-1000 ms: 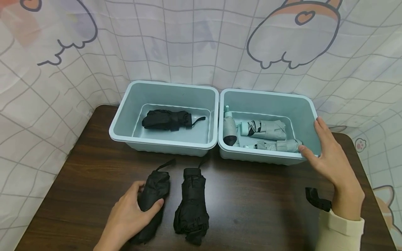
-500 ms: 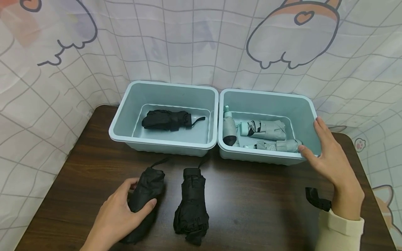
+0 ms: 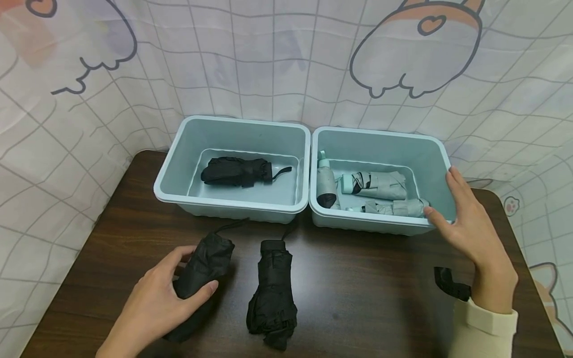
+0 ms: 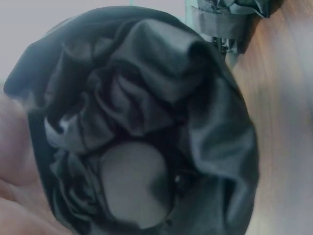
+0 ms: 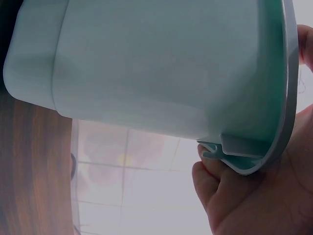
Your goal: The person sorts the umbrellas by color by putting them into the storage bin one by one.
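Umbrella (image 3: pixel 203 268), black and folded, is found on the near side of the left bin (image 3: pixel 233 211), clasped in the person's left hand (image 3: pixel 156 293): thumb along one flank, fingers round the other, parted only by the umbrella's bulk. The left wrist view shows bunched fabric around a pale, rounded end. Whether it bears on the worktop (image 3: pixel 358 298) cannot be determined.

A second black umbrella (image 3: pixel 272 293) lies on the worktop, also on the left bin's near side, handle end towards that bin. The right bin (image 3: pixel 367 223) stands just beside the left bin. Its near corner, the one farther from the left bin, is held by the right hand (image 3: pixel 474 228), thumb and fingers well apart astride the rim.

A third black umbrella (image 3: pixel 235 171) lies inside the left bin; grey umbrellas (image 3: pixel 378 185) occupy the bin beside it.
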Demonstrator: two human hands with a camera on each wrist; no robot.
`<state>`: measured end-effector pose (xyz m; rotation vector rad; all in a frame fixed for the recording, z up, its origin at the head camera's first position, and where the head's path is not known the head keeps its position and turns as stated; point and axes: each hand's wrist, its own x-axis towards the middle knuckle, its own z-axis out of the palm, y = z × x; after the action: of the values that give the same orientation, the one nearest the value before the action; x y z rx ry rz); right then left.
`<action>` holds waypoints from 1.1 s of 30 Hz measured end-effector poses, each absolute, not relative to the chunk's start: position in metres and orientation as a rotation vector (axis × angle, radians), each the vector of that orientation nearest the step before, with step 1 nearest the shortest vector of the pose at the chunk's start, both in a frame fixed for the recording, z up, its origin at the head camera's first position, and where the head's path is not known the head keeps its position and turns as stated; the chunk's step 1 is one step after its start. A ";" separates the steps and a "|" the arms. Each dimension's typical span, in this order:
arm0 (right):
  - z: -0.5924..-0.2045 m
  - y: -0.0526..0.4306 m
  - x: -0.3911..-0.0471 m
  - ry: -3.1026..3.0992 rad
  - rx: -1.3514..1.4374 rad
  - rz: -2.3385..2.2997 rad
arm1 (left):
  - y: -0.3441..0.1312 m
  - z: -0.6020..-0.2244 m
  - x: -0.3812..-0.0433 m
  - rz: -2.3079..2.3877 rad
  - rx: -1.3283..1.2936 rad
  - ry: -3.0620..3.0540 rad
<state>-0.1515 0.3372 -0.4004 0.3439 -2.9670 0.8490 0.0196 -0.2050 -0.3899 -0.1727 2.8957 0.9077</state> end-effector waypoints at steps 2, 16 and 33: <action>-0.400 0.337 -0.152 -2.970 0.340 0.849 | -0.206 -0.387 0.019 0.925 -0.159 2.898; -0.400 0.337 -0.152 -2.976 0.340 0.854 | -0.219 -0.357 0.008 0.940 -0.104 2.948; -0.400 0.337 -0.151 -2.980 0.344 0.849 | -0.233 -0.328 -0.027 0.994 -0.005 3.026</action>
<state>-0.1514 0.3373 -0.4003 0.3437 -2.9803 0.8495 -0.0273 -0.2327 -0.3276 -0.0046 3.0263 0.9937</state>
